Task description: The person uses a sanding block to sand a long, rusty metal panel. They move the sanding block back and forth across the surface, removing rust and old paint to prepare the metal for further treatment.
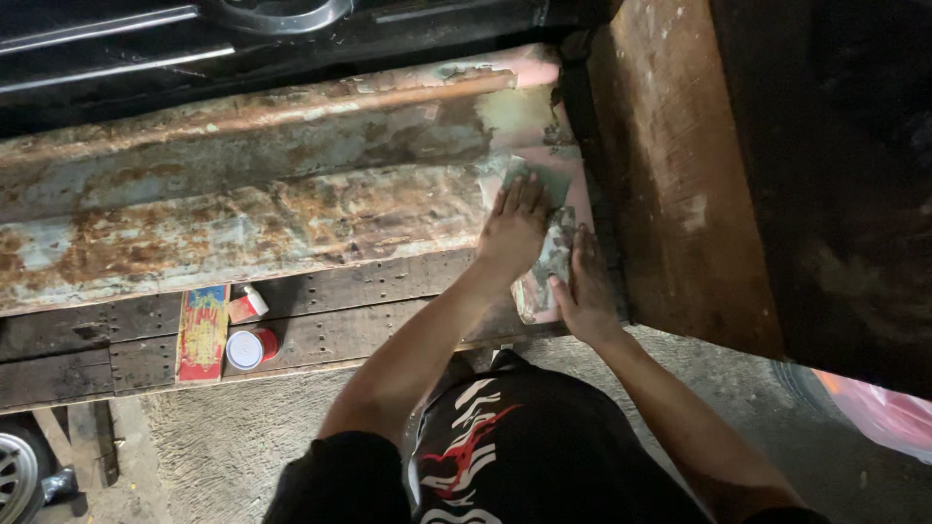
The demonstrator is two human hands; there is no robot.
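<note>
My left hand (513, 231) lies flat, fingers spread, on a grey-green sandpaper sheet (547, 180), pressing it against the right end of a long rusty metal panel (243, 209). That end of the panel is pinkish and pale where the rust is gone. Just to the right and lower, my right hand (585, 289) grips a grey, smeared flat piece (555, 254) held against the same pink patch. What the piece is cannot be told. The two hands are almost touching. My black printed shirt fills the bottom centre.
On dark wooden planks (330, 291) below the panel stand a red can with a white lid (250, 347), a small red-and-white container (249, 304) and a flat red-yellow board (202, 333). A rusty brown upright panel (670, 175) rises at right. A wheel (15, 475) shows bottom left.
</note>
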